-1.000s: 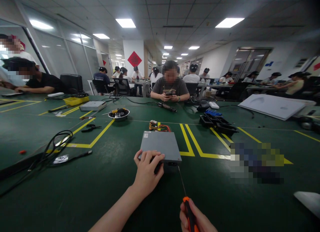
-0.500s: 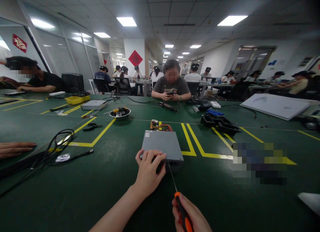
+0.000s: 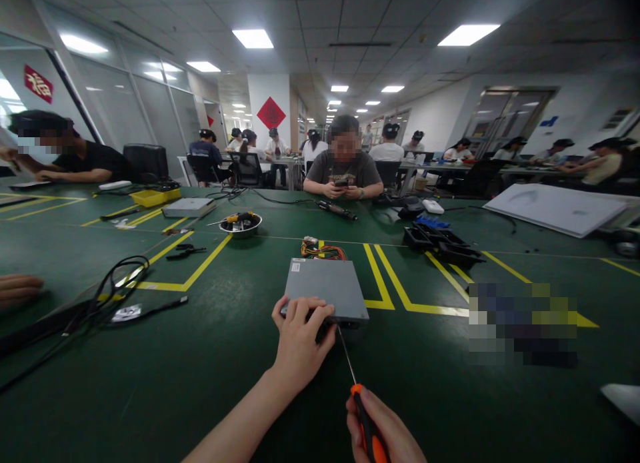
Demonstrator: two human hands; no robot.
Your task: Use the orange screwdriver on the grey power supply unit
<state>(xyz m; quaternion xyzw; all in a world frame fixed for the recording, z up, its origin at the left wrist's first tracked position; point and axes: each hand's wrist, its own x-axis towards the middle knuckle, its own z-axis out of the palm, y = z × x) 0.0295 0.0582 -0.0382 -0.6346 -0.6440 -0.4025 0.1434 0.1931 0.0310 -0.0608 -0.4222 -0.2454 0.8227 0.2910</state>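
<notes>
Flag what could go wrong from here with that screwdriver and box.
Slip: the screwdriver has its tip close to the left grip, so it might jab bare skin.
Shift: that grip holds only the near-left part of the grey box, so a push could turn it.
Snag: wires behind it might catch.

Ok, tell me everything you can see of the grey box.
The grey box is flat-topped and looks like metal, with a small white label near its far left corner and a dark socket in its shadowed near side. Coloured wires bunch at its far edge. It sits on the green table, top up. The left hand grips its near left part, fingers on top. The screwdriver points at the near side; whether its tip touches is unclear.
</notes>
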